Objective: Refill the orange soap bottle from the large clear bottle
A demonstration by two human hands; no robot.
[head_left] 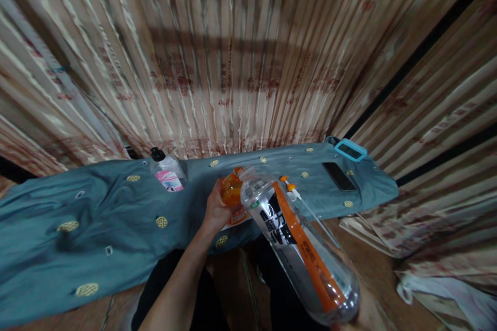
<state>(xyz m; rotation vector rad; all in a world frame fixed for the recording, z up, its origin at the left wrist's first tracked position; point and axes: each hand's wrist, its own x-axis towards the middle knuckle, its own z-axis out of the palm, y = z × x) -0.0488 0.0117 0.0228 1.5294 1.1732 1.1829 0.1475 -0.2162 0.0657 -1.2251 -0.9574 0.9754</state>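
Left grip [217, 209] is wrapped around the orange cap [232, 191] of the large clear bottle [298, 248], which is held tilted from beneath by the right hand [365, 315] — its fingers cannot be made out. Cap is judged still on — unscrewing remains.

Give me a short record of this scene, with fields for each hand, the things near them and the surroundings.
left hand: grips the orange cap of the big bottle
right hand: holds the base of the big bottle, mostly hidden behind it
big bottle: clear plastic, looks empty, orange and black label, tilted with its neck away from the person
cloth: blue-green with yellow round marks
on the cloth: small bottle with pink label, dark phone, small orange-tipped tool
behind: striped curtain
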